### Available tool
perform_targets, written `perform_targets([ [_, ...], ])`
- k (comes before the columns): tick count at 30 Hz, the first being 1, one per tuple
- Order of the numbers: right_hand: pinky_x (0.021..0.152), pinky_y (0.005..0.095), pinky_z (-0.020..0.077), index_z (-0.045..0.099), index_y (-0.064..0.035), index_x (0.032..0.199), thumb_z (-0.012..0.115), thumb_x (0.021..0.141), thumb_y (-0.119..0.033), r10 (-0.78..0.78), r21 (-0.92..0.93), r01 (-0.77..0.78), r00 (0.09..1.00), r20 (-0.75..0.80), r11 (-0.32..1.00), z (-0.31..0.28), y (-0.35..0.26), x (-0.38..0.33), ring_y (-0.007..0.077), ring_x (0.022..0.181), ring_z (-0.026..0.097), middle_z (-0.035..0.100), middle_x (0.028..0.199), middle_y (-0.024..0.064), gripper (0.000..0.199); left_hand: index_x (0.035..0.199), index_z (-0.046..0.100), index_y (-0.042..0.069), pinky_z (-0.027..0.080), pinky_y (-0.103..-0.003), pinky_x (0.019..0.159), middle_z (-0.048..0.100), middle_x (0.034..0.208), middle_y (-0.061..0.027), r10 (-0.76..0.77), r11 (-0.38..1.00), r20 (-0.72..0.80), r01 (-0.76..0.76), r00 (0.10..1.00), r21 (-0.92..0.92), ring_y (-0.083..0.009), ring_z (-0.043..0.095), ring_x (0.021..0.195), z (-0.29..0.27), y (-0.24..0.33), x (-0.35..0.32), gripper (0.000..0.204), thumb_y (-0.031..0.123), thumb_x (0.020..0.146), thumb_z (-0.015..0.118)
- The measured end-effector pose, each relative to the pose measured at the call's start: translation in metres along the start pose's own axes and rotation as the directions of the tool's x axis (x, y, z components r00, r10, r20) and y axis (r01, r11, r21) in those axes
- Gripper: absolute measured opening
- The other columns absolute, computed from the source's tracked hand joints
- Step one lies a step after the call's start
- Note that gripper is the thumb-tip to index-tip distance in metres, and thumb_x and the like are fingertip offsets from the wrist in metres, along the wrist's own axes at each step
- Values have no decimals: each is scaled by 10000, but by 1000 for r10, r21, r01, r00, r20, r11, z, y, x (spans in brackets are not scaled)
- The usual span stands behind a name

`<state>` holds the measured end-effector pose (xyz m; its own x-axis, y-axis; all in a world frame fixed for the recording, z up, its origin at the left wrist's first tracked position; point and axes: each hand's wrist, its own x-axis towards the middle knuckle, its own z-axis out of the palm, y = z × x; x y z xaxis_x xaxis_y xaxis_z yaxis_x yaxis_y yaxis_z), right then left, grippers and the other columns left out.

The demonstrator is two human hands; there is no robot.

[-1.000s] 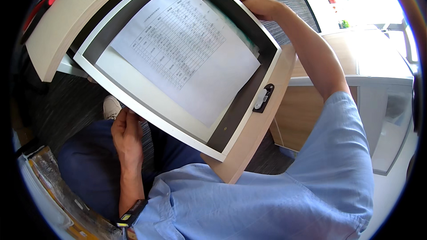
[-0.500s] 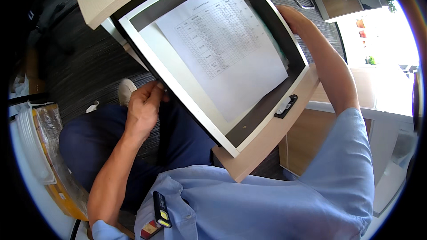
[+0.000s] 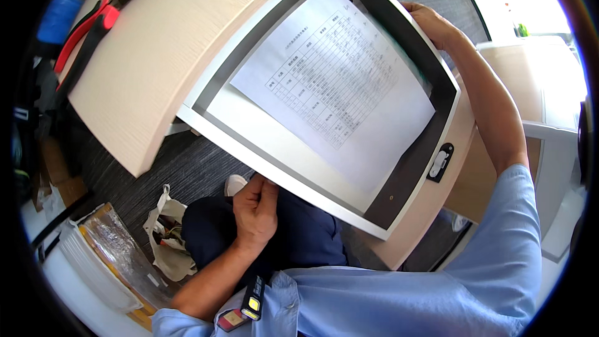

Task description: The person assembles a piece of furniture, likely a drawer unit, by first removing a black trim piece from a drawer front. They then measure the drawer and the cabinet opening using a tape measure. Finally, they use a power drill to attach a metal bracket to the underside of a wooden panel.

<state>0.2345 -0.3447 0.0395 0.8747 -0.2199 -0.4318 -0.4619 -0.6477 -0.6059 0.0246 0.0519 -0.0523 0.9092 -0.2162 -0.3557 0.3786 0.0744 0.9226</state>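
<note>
A shallow drawer (image 3: 293, 186) with a white rim and pale wood front is pulled out from under a light wood top. In it lies a printed sheet of paper (image 3: 337, 81) with a table on it, partly over a darker green item at the far side. My left hand (image 3: 256, 215) is closed at the drawer's near left edge, its fingertips tucked under the rim and partly hidden. My right hand (image 3: 433, 28) grips the drawer's far right side, fingers hidden behind the wall. A black latch with a silver part (image 3: 440, 161) sits on the drawer front.
Red-and-black handled pliers (image 3: 93, 34) lie on the wood top (image 3: 187, 19) at the upper left. A cloth bag (image 3: 167, 237) and a plastic-wrapped box (image 3: 121, 253) stand at the lower left. Another cabinet (image 3: 480, 181) is to the right. My knees are under the drawer.
The view has shifted left, bringing the pliers and more of the wood top into sight. My left hand now meets the drawer's rim from below; my right hand stays on the far side.
</note>
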Motion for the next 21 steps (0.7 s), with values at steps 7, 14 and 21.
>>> perform_targets([
  [7, 914, 330, 503, 650, -70, 1243, 596, 945, -219, 117, 16, -117, 993, -29, 993, -1, -6, -7, 221, 971, 649, 657, 1156, 144, 337, 1018, 644, -51, 430, -248, 653, 637, 768, -50, -141, 987, -70, 135, 987, -82, -89, 525, 718, 14, 1, -5, 280, 204, 1005, 528],
  [14, 929, 317, 492, 691, -107, 1187, 522, 944, -269, 199, -31, -199, 980, 1, 980, -9, -12, -2, 200, 1011, 649, 687, 1115, 95, 337, 973, 627, -50, 428, -302, 612, 607, 720, -60, -155, 985, -136, 163, 978, 51, -124, 515, 666, 16, 1, -10, 301, 204, 1005, 470],
  [21, 917, 366, 499, 696, -60, 1151, 556, 894, -342, 194, -331, -240, 967, -166, 913, -26, -42, -49, 276, 1003, 664, 703, 1077, 149, 407, 825, 589, -5, 257, -255, 507, 369, 627, 78, -181, 983, -153, 179, 972, -30, -33, 312, 582, 20, 10, -9, 328, 232, 1016, 465],
])
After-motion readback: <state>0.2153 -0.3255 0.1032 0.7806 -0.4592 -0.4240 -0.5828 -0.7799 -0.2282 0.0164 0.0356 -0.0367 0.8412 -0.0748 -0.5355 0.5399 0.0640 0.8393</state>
